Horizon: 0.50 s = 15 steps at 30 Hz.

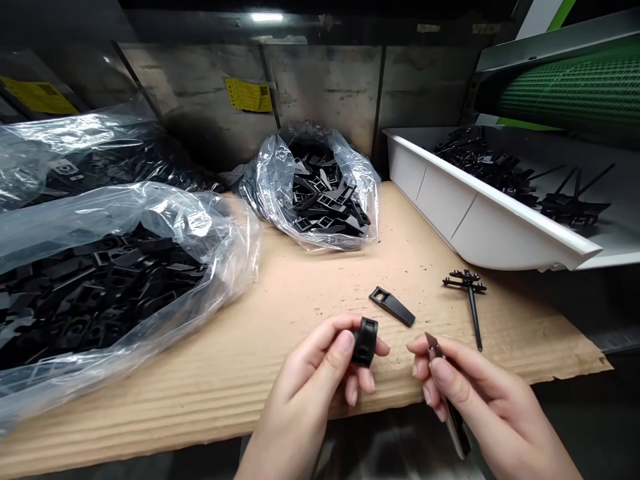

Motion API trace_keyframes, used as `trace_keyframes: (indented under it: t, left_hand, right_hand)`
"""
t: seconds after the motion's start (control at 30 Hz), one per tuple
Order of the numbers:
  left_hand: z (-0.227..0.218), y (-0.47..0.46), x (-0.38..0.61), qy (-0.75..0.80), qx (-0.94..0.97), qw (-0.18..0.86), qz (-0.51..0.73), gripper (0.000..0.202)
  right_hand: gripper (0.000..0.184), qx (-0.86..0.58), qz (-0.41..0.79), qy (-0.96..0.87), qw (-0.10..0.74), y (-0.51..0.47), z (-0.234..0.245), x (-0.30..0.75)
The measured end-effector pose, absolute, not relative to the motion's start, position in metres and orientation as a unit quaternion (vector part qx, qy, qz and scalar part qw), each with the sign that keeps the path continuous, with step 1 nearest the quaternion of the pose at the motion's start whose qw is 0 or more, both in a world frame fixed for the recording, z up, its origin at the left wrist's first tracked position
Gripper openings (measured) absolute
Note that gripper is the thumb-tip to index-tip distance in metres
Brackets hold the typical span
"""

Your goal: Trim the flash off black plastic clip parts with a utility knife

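Cardboard (300, 280) spreads below; above its near edge the left hand (311, 380) pinches a black part (365, 343), the right hand (483, 393) grips a knife (454, 425). Knife work seems in hand, calling next for a steady approach.

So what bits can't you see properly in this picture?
All in the head view:
Held black piece: partly hidden by the left fingers.
Knife: part of its handle is covered by the right fingers.
Front left bag: cut off by the left edge.
White tray: cut off by the right edge.
Middle yellow label: print too small to read.
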<state>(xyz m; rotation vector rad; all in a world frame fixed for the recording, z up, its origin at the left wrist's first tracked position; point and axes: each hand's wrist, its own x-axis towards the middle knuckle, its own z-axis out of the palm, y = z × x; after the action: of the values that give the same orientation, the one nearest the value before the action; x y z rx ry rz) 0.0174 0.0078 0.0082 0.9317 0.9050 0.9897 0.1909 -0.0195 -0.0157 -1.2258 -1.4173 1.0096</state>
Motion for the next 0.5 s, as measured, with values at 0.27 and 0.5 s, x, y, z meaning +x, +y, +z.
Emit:
trace_keyframes:
  t: [0.27, 0.5]
  left_hand:
    - [0.012, 0.008, 0.018, 0.439, 0.396, 0.677, 0.439, 0.026]
    - [0.013, 0.006, 0.014, 0.401, 0.42, 0.687, 0.436, 0.028]
  right_hand:
    - [0.03, -0.452, 0.13, -0.759, 0.45, -0.025, -0.008, 0.187]
    - [0.024, -0.427, 0.033, -0.784, 0.449, -0.013, -0.004, 0.176]
